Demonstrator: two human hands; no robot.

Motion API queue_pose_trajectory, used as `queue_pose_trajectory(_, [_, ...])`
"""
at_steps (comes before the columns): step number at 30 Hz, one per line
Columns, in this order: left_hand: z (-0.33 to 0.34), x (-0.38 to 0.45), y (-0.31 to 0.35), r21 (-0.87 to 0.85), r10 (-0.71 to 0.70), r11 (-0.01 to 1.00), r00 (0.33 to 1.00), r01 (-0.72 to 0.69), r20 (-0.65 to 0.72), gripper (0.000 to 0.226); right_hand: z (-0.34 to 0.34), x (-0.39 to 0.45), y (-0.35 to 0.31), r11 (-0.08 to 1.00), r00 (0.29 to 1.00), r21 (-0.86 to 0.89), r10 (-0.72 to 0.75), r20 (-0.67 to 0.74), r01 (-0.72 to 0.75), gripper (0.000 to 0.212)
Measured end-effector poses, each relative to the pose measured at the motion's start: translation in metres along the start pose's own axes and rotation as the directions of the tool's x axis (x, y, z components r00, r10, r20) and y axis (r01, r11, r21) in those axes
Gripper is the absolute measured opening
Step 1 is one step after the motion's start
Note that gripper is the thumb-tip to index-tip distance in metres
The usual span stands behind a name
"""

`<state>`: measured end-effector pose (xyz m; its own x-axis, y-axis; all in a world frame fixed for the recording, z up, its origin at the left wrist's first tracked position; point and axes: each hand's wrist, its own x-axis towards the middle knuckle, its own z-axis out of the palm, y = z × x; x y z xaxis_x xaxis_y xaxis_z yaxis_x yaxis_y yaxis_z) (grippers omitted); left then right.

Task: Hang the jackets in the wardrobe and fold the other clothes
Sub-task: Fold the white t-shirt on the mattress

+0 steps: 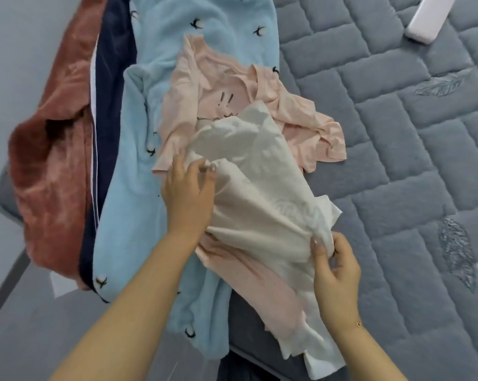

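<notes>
A crumpled white garment (257,193) lies on top of a pile of clothes at the bed's left edge. My left hand (189,193) pinches its upper left fold, and my right hand (335,268) grips its lower right edge. Under it lies a pale pink T-shirt (205,92) with a small drawn face. Both rest on a fluffy light blue garment (139,171) dotted with dark birds. Left of that hang a navy garment (108,78) and a rust-red plush jacket (51,171), draped over the bed's edge.
The grey quilted mattress (397,160) stretches to the right. A white oblong object (430,17) lies at its top right corner. Grey floor (18,64) shows on the left, beyond the bed's edge.
</notes>
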<state>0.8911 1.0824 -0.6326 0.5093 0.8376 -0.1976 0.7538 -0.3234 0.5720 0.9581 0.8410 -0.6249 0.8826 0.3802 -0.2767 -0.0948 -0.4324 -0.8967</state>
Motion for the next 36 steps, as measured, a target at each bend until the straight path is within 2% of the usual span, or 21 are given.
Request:
queue_pose_trajectory(3, [0.022, -0.027, 0.022, -0.150, 0.044, 0.989, 0.971, -0.008, 0.236, 0.051, -0.041, -0.031, 0.019, 0.987, 0.988, 0.061, 0.153, -0.032, -0.151, 0.021])
queue_pose_trajectory(6, [0.052, -0.042, 0.038, -0.071, 0.011, 0.997, 0.919, 0.019, 0.393, 0.074, -0.078, -0.050, 0.043, 0.965, 0.963, 0.125, 0.246, -0.112, -0.232, 0.017])
queue_pose_trajectory(8, [0.074, -0.050, 0.047, 0.023, -0.015, 1.000, 0.858, 0.004, 0.513, 0.084, -0.101, -0.059, 0.060, 0.955, 0.950, 0.142, 0.279, -0.142, -0.260, 0.016])
queue_pose_trajectory(9, [0.087, -0.057, 0.051, 0.080, -0.019, 0.996, 0.822, -0.033, 0.568, 0.083, -0.112, -0.063, 0.069, 0.949, 0.941, 0.153, 0.300, -0.158, -0.277, 0.015])
queue_pose_trajectory(11, [0.112, -0.074, 0.059, 0.175, -0.022, 0.977, 0.760, -0.121, 0.650, 0.065, -0.131, -0.071, 0.087, 0.935, 0.915, 0.178, 0.342, -0.215, -0.308, 0.013])
queue_pose_trajectory(12, [0.123, -0.084, 0.064, 0.190, -0.010, 0.969, 0.740, -0.160, 0.673, 0.050, -0.140, -0.075, 0.094, 0.928, 0.901, 0.191, 0.361, -0.242, -0.321, 0.013])
queue_pose_trajectory(14, [0.138, -0.102, 0.077, 0.149, 0.058, 0.967, 0.746, -0.208, 0.664, 0.026, -0.154, -0.083, 0.107, 0.919, 0.884, 0.204, 0.384, -0.266, -0.338, 0.013])
queue_pose_trajectory(17, [0.144, -0.128, 0.100, -0.048, 0.164, 0.985, 0.811, -0.166, 0.562, 0.024, -0.178, -0.090, 0.124, 0.915, 0.866, 0.199, 0.398, -0.301, -0.351, 0.013])
queue_pose_trajectory(20, [0.146, -0.171, 0.134, -0.282, 0.279, 0.947, 0.827, -0.153, 0.488, 0.023, -0.208, -0.093, 0.139, 0.900, 0.831, 0.213, 0.433, -0.350, -0.380, 0.014])
queue_pose_trajectory(23, [0.169, -0.228, 0.159, -0.329, 0.352, 0.923, 0.782, -0.199, 0.515, 0.015, -0.244, -0.099, 0.159, 0.866, 0.802, 0.265, 0.495, -0.333, -0.424, 0.016])
queue_pose_trajectory(26, [0.202, -0.292, 0.178, -0.354, 0.361, 0.920, 0.717, -0.169, 0.595, 0.017, -0.284, -0.107, 0.179, 0.825, 0.788, 0.293, 0.556, -0.265, -0.483, 0.016])
queue_pose_trajectory(28, [0.222, -0.329, 0.184, -0.330, 0.330, 0.934, 0.673, -0.134, 0.661, 0.016, -0.314, -0.107, 0.191, 0.795, 0.786, 0.282, 0.593, -0.172, -0.538, 0.013])
queue_pose_trajectory(30, [0.236, -0.354, 0.186, -0.255, 0.281, 0.958, 0.626, -0.133, 0.728, 0.015, -0.340, -0.099, 0.201, 0.752, 0.770, 0.242, 0.638, -0.029, -0.614, 0.021])
queue_pose_trajectory(32, [0.241, -0.359, 0.187, -0.163, 0.236, 0.971, 0.582, -0.176, 0.778, 0.020, -0.356, -0.085, 0.206, 0.767, 0.773, 0.105, 0.632, 0.050, -0.633, 0.030])
queue_pose_trajectory(33, [0.239, -0.356, 0.188, -0.142, 0.231, 0.971, 0.597, -0.193, 0.768, 0.021, -0.359, -0.077, 0.207, 0.802, 0.802, 0.019, 0.595, 0.054, -0.597, 0.031])
queue_pose_trajectory(34, [0.234, -0.350, 0.189, -0.144, 0.233, 0.972, 0.655, -0.188, 0.719, 0.018, -0.359, -0.068, 0.205, 0.843, 0.842, -0.062, 0.538, 0.047, -0.535, 0.030])
queue_pose_trajectory(36, [0.216, -0.329, 0.187, -0.155, 0.234, 0.971, 0.850, -0.181, 0.472, 0.010, -0.349, -0.052, 0.192, 0.909, 0.921, -0.175, 0.388, 0.020, -0.379, 0.023])
